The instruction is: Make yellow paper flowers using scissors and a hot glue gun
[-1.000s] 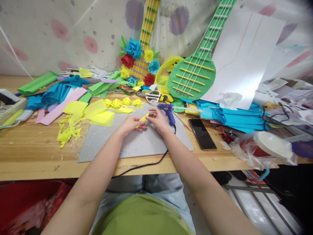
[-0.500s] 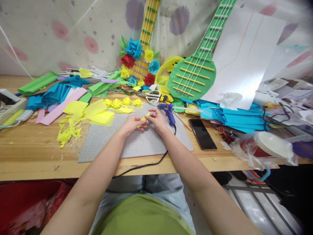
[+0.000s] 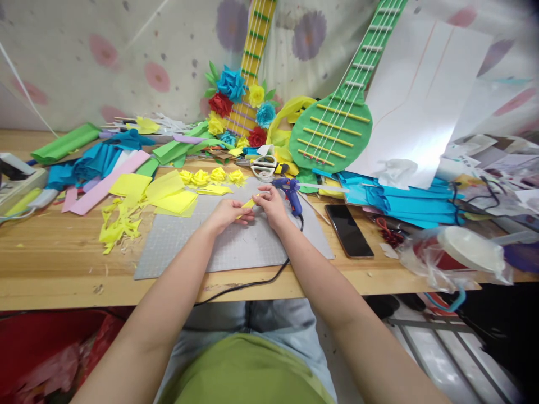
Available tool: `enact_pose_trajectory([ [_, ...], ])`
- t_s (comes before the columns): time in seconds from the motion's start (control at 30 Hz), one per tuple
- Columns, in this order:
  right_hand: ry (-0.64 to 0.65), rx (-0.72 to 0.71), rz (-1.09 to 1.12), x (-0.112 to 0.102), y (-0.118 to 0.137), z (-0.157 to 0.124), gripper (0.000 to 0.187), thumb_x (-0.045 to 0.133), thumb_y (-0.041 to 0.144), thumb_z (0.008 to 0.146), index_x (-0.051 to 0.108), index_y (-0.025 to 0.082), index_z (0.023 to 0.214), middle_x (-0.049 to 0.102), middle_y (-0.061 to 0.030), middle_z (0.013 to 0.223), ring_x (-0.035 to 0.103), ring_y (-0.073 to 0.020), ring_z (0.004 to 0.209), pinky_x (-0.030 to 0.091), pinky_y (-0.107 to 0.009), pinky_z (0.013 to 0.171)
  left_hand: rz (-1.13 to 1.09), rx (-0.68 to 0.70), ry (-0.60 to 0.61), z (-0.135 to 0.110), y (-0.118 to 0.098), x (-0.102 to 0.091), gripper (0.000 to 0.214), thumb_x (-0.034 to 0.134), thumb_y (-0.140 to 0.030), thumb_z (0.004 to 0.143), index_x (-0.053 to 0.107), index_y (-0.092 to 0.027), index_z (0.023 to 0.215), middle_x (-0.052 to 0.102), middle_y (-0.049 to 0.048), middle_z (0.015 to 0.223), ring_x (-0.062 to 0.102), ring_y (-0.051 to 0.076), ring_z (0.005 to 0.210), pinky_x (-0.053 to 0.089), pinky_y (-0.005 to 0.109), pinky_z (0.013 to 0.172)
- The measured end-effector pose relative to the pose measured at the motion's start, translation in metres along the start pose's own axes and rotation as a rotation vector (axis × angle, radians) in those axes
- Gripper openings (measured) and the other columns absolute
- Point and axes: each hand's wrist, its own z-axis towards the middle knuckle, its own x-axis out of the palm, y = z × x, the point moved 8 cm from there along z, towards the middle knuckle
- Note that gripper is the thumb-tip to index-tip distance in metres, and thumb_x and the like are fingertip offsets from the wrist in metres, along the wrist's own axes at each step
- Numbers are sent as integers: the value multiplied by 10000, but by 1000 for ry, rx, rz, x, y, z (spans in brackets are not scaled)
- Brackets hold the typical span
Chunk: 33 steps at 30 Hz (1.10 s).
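Over the grey cutting mat (image 3: 168, 247), my left hand (image 3: 229, 215) pinches a small strip of yellow crepe paper (image 3: 248, 205). My right hand (image 3: 269, 203) has its fingertips closed on the other end of that strip. Part of the strip is hidden behind the fingers. Just right of my right hand lies a blue glue gun (image 3: 290, 193) with a clear glue stick in its back. Beyond my hands, several yellow paper flowers (image 3: 210, 177) sit in a row. To their left are flat yellow paper pieces (image 3: 170, 193) and torn yellow scraps (image 3: 120, 224).
White-handled scissors (image 3: 264, 167) lie behind the mat. A phone (image 3: 349, 230) rests at its right, near a plastic-wrapped cup (image 3: 458, 255). A black cord (image 3: 248, 285) crosses the mat's front edge. Green (image 3: 332, 134) and yellow (image 3: 252, 56) paper instruments lean at the back.
The fingers of my right hand have curled in slightly around the yellow strip. Otherwise both hands stay in nearly the same place.
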Motion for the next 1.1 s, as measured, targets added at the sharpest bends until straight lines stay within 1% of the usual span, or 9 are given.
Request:
enact_pose_trajectory([
  [0.27, -17, 15, 31, -2, -2, 4, 275, 589, 303, 672, 443, 218, 889, 575, 56, 640, 585, -104, 619, 462, -270, 663, -6, 0, 0, -2, -1, 1, 145, 751, -185, 627, 657, -85, 674, 702, 94, 692, 668, 159, 619, 513, 235, 566],
  [0.37, -9, 22, -16, -1, -1, 3, 323, 601, 386, 692, 432, 222, 914, 588, 43, 673, 575, -99, 627, 458, -256, 646, -28, 4, -22, -2, -1, -1, 136, 750, -176, 629, 649, -88, 659, 701, 89, 694, 664, 154, 611, 516, 236, 564],
  [0.47, 45, 39, -76, 5, -1, 1, 382, 633, 459, 673, 452, 213, 902, 578, 33, 667, 568, -101, 621, 449, -240, 616, -55, 18, -44, -2, -2, -3, 120, 742, -170, 639, 652, -95, 666, 702, 79, 707, 662, 146, 614, 521, 233, 568],
  [0.53, 56, 66, -52, 7, -1, 1, 387, 586, 527, 703, 461, 213, 891, 566, 25, 658, 578, -115, 617, 451, -247, 600, -62, 24, -46, -2, -3, -4, 111, 734, -173, 651, 659, -96, 678, 703, 80, 716, 661, 144, 618, 522, 231, 566],
  [0.63, 30, 109, 4, 4, -3, 1, 424, 469, 615, 751, 453, 220, 902, 559, 11, 658, 596, -141, 619, 460, -272, 588, -70, 25, -52, -2, -4, -5, 94, 714, -173, 674, 667, -93, 693, 703, 84, 728, 663, 142, 625, 521, 221, 554],
  [0.7, 39, 92, -50, 4, -2, 0, 414, 540, 579, 716, 446, 221, 903, 558, 21, 647, 594, -138, 619, 458, -270, 596, -73, 25, -58, -3, -4, -5, 88, 709, -167, 678, 667, -91, 693, 704, 87, 734, 664, 141, 630, 519, 213, 547],
  [0.8, 58, 30, -153, 5, 1, -1, 398, 672, 408, 623, 443, 219, 888, 560, 57, 625, 570, -108, 600, 452, -258, 628, -67, 21, -56, -3, -4, -4, 83, 711, -160, 673, 668, -90, 683, 705, 89, 739, 663, 137, 629, 518, 204, 541],
  [0.9, 44, 4, -151, 6, 3, -3, 369, 669, 316, 607, 443, 216, 880, 573, 75, 614, 548, -93, 572, 455, -265, 648, -62, 13, -40, -2, -3, -3, 75, 705, -157, 677, 670, -91, 678, 705, 88, 739, 664, 136, 630, 517, 199, 539],
  [1.1, 60, 9, -111, 7, 5, -5, 373, 665, 295, 600, 439, 214, 886, 574, 87, 605, 551, -92, 567, 457, -270, 653, -46, 38, 32, 0, -3, -3, 187, 753, -217, 621, 686, -97, 748, 714, 106, 796, 671, 154, 657, 533, 232, 584],
])
